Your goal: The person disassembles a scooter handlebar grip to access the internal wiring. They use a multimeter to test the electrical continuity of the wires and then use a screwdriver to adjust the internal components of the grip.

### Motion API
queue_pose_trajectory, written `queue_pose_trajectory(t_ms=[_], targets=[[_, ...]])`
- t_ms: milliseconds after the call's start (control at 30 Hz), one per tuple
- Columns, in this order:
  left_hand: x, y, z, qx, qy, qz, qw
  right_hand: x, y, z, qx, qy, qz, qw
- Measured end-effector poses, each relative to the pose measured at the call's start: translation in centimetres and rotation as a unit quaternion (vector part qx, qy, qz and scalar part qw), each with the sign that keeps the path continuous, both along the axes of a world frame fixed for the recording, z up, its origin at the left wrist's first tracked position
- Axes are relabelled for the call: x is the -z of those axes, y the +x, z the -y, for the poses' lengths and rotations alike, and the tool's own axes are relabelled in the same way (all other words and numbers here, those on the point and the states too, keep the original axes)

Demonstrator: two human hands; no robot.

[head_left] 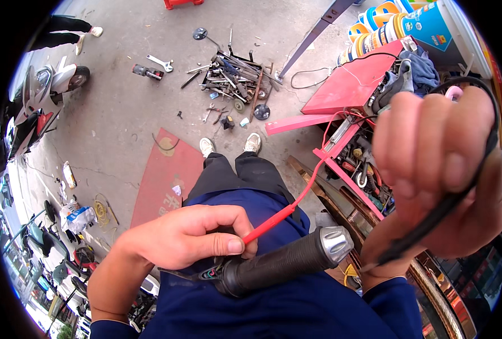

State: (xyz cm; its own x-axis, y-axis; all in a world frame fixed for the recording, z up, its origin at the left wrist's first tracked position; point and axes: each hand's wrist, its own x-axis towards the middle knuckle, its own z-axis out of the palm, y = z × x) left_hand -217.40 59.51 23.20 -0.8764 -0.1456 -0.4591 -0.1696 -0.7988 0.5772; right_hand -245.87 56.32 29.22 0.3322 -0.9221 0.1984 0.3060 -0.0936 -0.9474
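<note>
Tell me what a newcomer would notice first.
The large right hand at the right, holding a black cable, would likely draw the eye first. Near the lower middle, the left hand pinches a red probe beside a black handlebar grip. Beyond the shoes, a heap of tools lies on the floor.

A bright red probe point(269, 224) with matching lead point(310, 185) shows against a navy shirt point(296, 308), near a black cable point(423, 227) and a black, finely ribbed handlebar grip point(282, 263) with a silver end cap point(336, 244). On the grey floor point(112, 121), a red mat point(161, 169) carries pale lettering point(173, 200) toward its near edge; pale shoes point(252, 142) meet black trousers point(221, 174) beside a pinkish-red metal box point(347, 87).
</note>
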Motion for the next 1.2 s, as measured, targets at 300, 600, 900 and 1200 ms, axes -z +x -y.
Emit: queue_pose_trajectory(t_ms=[300,600,900,1200], targets=[[0.2,0.9,-0.6,-0.059,-0.028,-0.041,0.997,2.6,0.8,-5.0,0.038,0.16,-0.167,0.972],[-0.9,1.1,0.1,-0.02,-0.075,-0.049,0.996,4.2,4.7,-6.1,-0.064,0.228,0.064,0.969],[0.0,1.6,-1.0,-0.165,-0.04,-0.049,0.984,5.6,4.2,-6.9,0.237,0.154,0.143,0.948],[-2.1,0.2,-0.8,-0.255,-0.416,0.003,0.873,4.3,5.7,-8.2,0.042,0.232,0.011,0.972]])
